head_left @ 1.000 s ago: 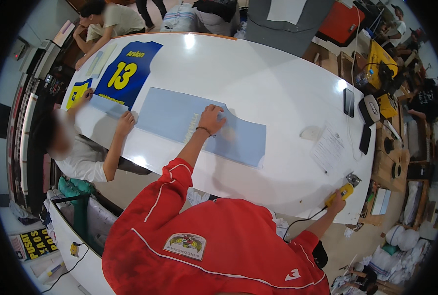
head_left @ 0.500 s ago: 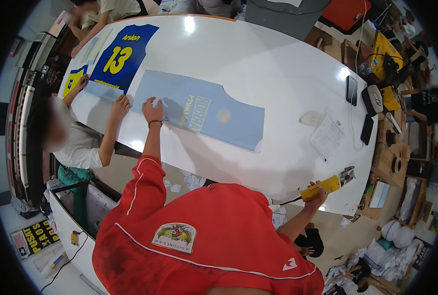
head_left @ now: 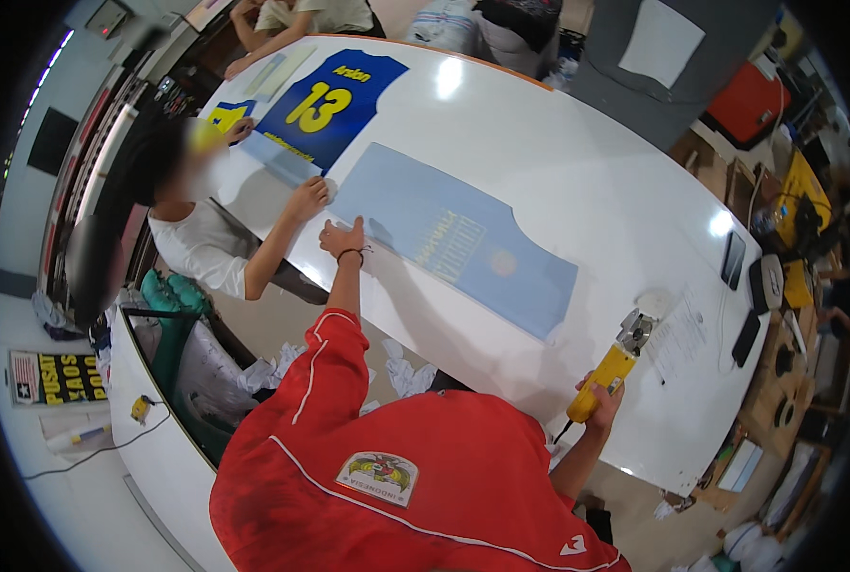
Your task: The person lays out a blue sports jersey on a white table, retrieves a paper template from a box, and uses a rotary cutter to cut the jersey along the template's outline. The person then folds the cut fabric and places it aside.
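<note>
A light-blue jersey panel (head_left: 463, 224), printed side down with its lettering showing through faintly, lies flat on the white table (head_left: 539, 143). At its lower left corner is my left hand (head_left: 342, 238), fingers spread, touching the table or the panel's edge; which one I cannot tell. My right hand (head_left: 600, 398) grips a yellow handheld electric fabric cutter (head_left: 604, 381) by its body. The cutter's metal head (head_left: 635, 329) points up and away, to the right of the panel's right end and apart from it. Its cord trails from the bottom.
A co-worker's hand (head_left: 307, 198) rests beside a blue jersey panel (head_left: 325, 110) with yellow print, at the left. Another person sits at the far edge. A paper sheet (head_left: 677, 334), phone (head_left: 733, 259) and dark case (head_left: 766, 284) lie on the right.
The view has shifted, so the table sits lower and further right. My right hand has turned the cutter more upright and brought it closer to the panel. My left hand has moved to the corner.
</note>
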`<state>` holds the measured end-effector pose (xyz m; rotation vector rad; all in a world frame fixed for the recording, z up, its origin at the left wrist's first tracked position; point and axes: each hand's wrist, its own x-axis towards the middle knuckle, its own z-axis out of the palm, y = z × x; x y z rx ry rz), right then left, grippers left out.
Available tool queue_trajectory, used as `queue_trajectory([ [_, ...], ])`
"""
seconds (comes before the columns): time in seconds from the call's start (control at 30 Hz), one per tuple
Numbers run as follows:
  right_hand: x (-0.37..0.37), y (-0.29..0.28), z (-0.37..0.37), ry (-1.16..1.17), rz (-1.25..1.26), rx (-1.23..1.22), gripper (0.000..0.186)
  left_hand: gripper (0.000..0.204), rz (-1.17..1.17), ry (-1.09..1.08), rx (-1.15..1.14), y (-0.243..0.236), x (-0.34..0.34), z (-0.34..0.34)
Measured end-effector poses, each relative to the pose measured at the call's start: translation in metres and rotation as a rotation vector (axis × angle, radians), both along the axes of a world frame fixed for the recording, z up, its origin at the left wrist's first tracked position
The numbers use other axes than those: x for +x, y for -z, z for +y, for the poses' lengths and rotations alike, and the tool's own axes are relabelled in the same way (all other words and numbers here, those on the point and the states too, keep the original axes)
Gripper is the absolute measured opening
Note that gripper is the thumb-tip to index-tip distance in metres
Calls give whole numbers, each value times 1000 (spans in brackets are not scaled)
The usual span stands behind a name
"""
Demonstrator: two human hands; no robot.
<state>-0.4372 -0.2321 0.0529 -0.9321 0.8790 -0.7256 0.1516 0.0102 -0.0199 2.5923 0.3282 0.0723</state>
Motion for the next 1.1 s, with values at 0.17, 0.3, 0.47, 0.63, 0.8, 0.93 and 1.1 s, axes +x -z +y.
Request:
queue_trajectory([
  [0.17, 7, 12, 0, -54, 66, 49, 48, 97, 73, -14, -43, -11, 10, 4],
  [0.3, 7, 23, 3, -16, 65, 86, 49, 90, 107, -79, -63, -4, 38, 8],
  [0.47, 7, 23, 4, 63, 46, 98, 43, 44, 246, -91, -241, -3, 60, 6],
  [0.63, 9, 25, 5, 51, 65, 99, 40, 28, -178, 112, -389, 3, 55, -3],
  [0.8, 9, 20, 3, 63, 38, 77, 38, 35, -98, 1039, -319, -68, -3, -55],
  [0.93, 13, 22, 4, 30, 85, 71, 39, 35, -16, 906, -321, -66, 8, -54],
  [1.1, 17, 24, 0, 5, 159, 64, 36, 53, 195, 526, -130, -43, 40, -68],
])
